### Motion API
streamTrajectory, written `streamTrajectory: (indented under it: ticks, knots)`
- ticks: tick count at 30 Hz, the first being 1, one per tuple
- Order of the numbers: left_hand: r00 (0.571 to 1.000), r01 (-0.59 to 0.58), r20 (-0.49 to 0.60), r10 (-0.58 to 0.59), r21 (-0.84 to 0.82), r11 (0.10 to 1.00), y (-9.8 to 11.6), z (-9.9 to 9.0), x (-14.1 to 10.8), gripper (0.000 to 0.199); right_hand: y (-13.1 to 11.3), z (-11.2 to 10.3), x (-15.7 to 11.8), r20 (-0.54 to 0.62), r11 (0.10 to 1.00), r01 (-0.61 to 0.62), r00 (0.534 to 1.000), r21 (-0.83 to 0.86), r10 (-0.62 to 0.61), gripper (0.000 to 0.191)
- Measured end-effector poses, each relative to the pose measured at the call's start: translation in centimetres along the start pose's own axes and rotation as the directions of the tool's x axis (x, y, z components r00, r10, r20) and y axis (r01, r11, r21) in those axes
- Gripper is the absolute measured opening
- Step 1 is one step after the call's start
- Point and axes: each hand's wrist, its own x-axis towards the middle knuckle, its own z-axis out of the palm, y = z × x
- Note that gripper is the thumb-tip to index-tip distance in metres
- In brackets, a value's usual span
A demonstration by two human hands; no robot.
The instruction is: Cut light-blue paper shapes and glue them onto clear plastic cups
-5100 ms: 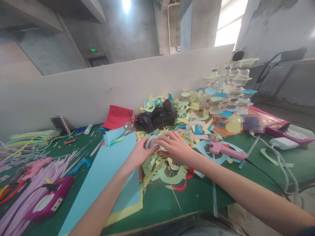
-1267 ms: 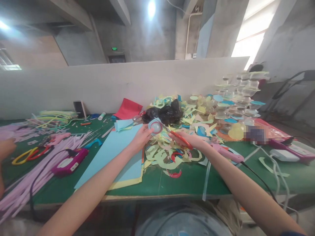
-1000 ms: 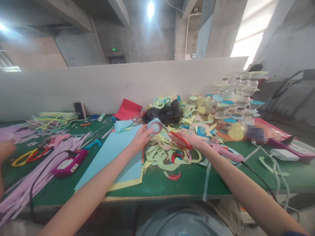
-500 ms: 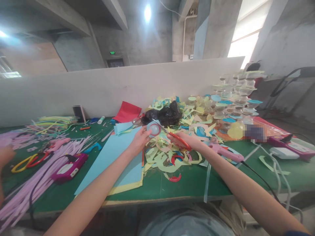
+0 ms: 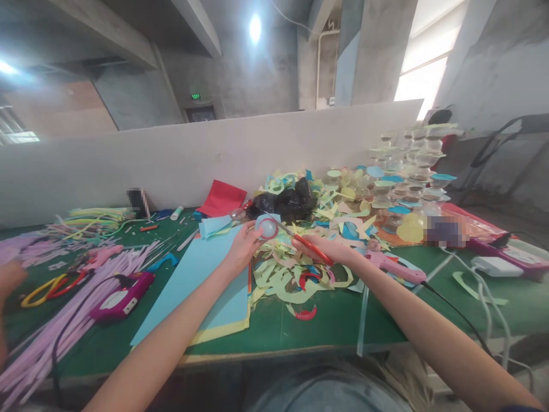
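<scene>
Over the green table (image 5: 270,337), as the head view showed it, the person's left hand (image 5: 243,244) pinched a clear round piece (image 5: 267,229) with a red rim, blue paper (image 5: 274,218) jutting past its upper right side. The right hand (image 5: 329,247) was closed round red-handled scissors (image 5: 314,250), their blades right at that paper's edge; whether they had bitten in was too small to tell. Trimming this piece seemed partly done: the jutting paper looked to be what was left to cut.

Beyond the right hand, clear pieces with paper discs stood in a tall stack (image 5: 422,163), apparently finished or nearly so. Curved paper offcuts (image 5: 291,292) heaped below the hands suggested many cuts already made. Uncut blue sheets (image 5: 206,292) lay under the left forearm, and a pink glue gun (image 5: 397,268) rested unheld near the right forearm.
</scene>
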Motion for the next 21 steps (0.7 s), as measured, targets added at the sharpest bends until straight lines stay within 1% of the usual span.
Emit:
streamTrajectory:
  ticks: [4,7,9,12,14,19,21]
  knots:
    - [1.000,-0.017,0.013,0.017,0.000,1.000,-0.4,-0.3,0.1,0.046,0.2,0.1,0.2,0.041,0.998,-0.042,0.998,-0.047,0.044,0.049]
    - [1.000,-0.017,0.018,0.017,-0.018,1.000,-0.3,-0.2,0.1,0.047,0.2,0.2,0.2,0.034,0.996,-0.085,0.996,-0.039,0.086,0.052]
    - [1.000,-0.007,-0.005,0.007,-0.032,0.999,-0.1,-0.1,0.1,0.048,0.3,0.2,0.2,0.035,0.995,-0.096,0.995,-0.035,0.097,0.054]
    - [0.998,0.015,-0.062,-0.018,-0.054,0.998,0.4,0.3,-0.1,0.049,0.6,0.3,0.3,0.045,0.995,-0.093,0.994,-0.032,0.095,0.056]
    - [0.997,0.021,-0.077,-0.026,-0.060,0.998,0.6,0.4,-0.3,0.049,0.7,0.3,0.3,0.052,0.996,-0.089,0.995,-0.025,0.090,0.056]
    - [0.999,0.010,-0.050,-0.013,-0.061,0.998,0.8,0.7,-0.7,0.046,0.3,0.3,0.2,0.059,0.998,-0.067,0.996,-0.016,0.068,0.054]
    - [0.999,0.003,-0.032,-0.005,-0.057,0.998,0.6,0.8,-0.8,0.045,0.0,0.3,0.1,0.060,0.999,-0.037,0.998,-0.009,0.037,0.052]
